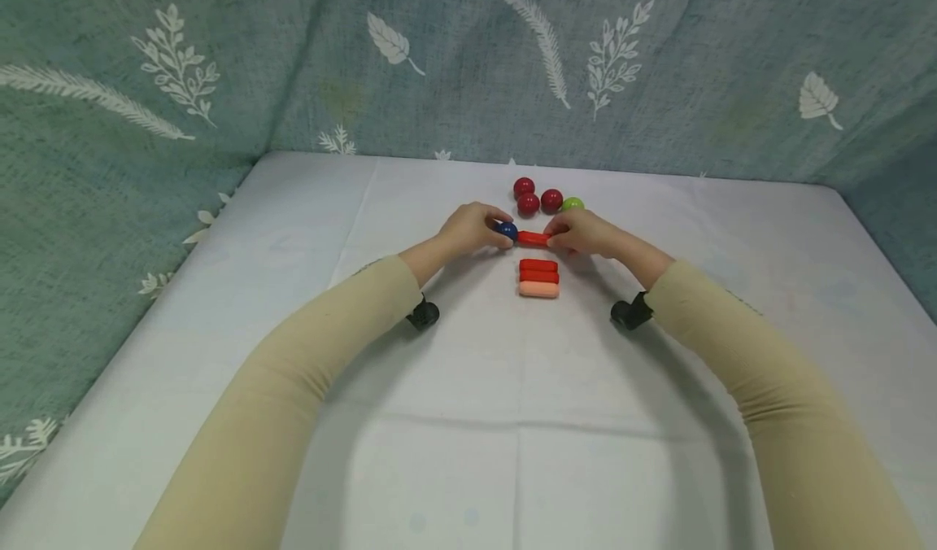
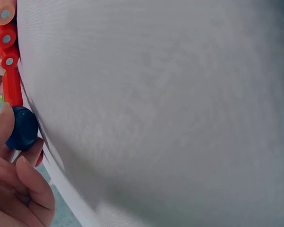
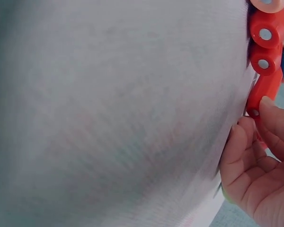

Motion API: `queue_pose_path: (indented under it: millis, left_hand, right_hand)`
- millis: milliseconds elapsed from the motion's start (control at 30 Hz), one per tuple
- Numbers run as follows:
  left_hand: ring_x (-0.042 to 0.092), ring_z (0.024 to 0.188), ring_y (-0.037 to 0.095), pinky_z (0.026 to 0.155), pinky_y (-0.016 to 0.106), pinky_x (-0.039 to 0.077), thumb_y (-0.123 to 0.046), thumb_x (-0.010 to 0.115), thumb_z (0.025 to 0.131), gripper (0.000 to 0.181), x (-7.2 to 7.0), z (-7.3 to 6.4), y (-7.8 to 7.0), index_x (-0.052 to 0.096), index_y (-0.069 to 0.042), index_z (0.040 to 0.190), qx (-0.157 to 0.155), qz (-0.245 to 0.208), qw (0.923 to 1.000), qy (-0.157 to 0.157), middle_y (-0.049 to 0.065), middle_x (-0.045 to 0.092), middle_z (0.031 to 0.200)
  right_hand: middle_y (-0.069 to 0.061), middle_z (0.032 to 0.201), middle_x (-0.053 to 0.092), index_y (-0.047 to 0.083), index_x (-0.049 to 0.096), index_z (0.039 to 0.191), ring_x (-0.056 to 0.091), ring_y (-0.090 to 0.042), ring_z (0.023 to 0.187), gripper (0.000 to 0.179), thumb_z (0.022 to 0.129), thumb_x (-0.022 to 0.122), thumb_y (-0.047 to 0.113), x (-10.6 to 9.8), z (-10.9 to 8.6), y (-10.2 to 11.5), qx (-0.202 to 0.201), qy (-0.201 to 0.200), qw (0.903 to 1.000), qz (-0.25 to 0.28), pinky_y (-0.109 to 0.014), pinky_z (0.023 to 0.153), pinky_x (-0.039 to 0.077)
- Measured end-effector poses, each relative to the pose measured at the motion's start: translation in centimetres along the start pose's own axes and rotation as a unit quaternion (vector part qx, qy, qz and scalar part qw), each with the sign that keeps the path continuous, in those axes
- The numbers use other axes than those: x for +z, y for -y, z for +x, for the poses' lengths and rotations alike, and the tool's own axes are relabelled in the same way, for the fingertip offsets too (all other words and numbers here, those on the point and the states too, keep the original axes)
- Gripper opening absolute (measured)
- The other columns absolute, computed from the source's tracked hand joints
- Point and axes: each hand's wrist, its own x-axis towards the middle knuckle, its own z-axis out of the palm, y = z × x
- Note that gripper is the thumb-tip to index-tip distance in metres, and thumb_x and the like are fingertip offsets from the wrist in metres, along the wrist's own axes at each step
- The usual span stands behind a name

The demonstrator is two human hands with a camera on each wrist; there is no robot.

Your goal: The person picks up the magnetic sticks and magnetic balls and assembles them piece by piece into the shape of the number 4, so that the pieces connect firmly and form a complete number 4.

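A glossy blue ball (image 1: 507, 231) is pinched between the thumb and fingers of my left hand (image 1: 468, 230). It meets the left end of a red magnetic rod (image 1: 533, 239), whose right end my right hand (image 1: 586, 233) pinches. In the left wrist view, the thumb lies against the near side of the ball (image 2: 24, 128). The right wrist view shows my right thumb and fingers at the end of the red rod (image 3: 266, 89), where a small metal disc shows. A bit of red also shows beneath the right hand.
Nearer me lie two more red rods (image 1: 538, 266) and a peach rod (image 1: 538, 290), side by side, with metal discs in their ends. Behind the hands are several dark red balls (image 1: 528, 204) and a green ball (image 1: 573, 203). A leaf-patterned curtain (image 1: 454, 62) borders the white tabletop (image 1: 468, 469).
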Motion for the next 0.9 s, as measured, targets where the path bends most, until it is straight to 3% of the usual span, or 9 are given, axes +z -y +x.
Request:
queue_pose_path:
  millis: [300, 500, 900]
  left_hand:
    - [0.053, 0.104, 0.016, 0.092, 0.034, 0.04, -0.031, 0.069, 0.082, 0.047, 0.03, 0.13, -0.07, 0.057, -0.02, 0.125, -0.014, 0.029, 0.9995, 0.001, 0.004, 0.06, 0.117]
    - [0.052, 0.094, 0.016, 0.081, 0.031, 0.042, -0.037, 0.066, 0.083, 0.047, 0.13, 0.12, 0.03, 0.056, -0.023, 0.127, -0.017, 0.063, 0.9979, -0.004, 0.003, 0.06, 0.111]
    - [0.053, 0.095, 0.016, 0.078, 0.032, 0.044, -0.037, 0.065, 0.084, 0.045, -0.04, 0.11, -0.1, 0.057, -0.019, 0.125, -0.003, 0.042, 0.9991, -0.009, 0.004, 0.06, 0.113]
  right_hand:
    - [-0.012, 0.096, 0.05, 0.0, 0.054, 0.115, 0.047, -0.022, 0.085, 0.023, 0.094, 0.049, 0.009, -0.1, -0.08, -0.05, -0.007, 0.01, 0.9999, 0.009, -0.024, 0.066, 0.046]
    - [-0.012, 0.1, 0.051, 0.003, 0.052, 0.119, 0.048, -0.024, 0.09, 0.026, 0.095, 0.049, 0.013, 0.01, 0.0, -0.25, 0.005, -0.001, 0.9997, 0.023, -0.024, 0.068, 0.048]
    - [-0.012, 0.103, 0.051, 0.003, 0.053, 0.117, 0.049, -0.023, 0.091, 0.026, 0.095, 0.05, 0.014, 0.11, -0.11, -0.07, 0.025, -0.022, 0.9973, 0.066, -0.026, 0.071, 0.049]
